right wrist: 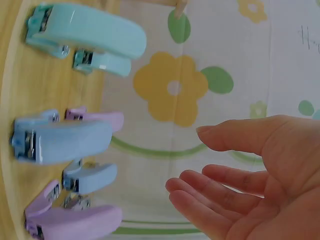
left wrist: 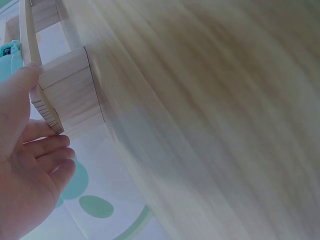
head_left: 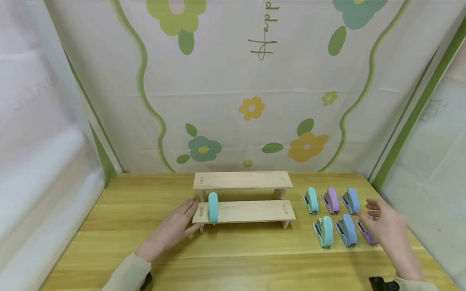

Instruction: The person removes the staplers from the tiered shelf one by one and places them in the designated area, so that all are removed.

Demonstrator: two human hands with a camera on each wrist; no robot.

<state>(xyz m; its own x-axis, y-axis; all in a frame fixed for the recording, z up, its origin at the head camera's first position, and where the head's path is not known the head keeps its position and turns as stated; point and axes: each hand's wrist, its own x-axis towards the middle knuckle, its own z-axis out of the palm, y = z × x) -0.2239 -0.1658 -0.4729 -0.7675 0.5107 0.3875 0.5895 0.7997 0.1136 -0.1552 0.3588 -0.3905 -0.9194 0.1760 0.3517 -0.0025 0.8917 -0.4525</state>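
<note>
My left hand (head_left: 173, 226) grips the left end of the lower step of a two-tier wooden stand (head_left: 249, 211). In the left wrist view, thumb and fingers span the end of the board (left wrist: 47, 112). A teal stapler (head_left: 213, 207) stands on that step, near its left end. Over on the right, my right hand (head_left: 386, 225) hovers above the staplers, fingers parted from the thumb and holding nothing. It partly covers a purple stapler (head_left: 365, 232) in the front row, beside a blue stapler (head_left: 346, 230) and a teal stapler (head_left: 324, 232).
Behind these stands a row with a teal stapler (head_left: 311, 200), a purple stapler (head_left: 331, 200) and a blue stapler (head_left: 350, 200). The stand's upper step (head_left: 241, 180) is at the back of the wooden table (head_left: 226, 276). Flowered cloth (head_left: 228, 73) hangs behind and at both sides.
</note>
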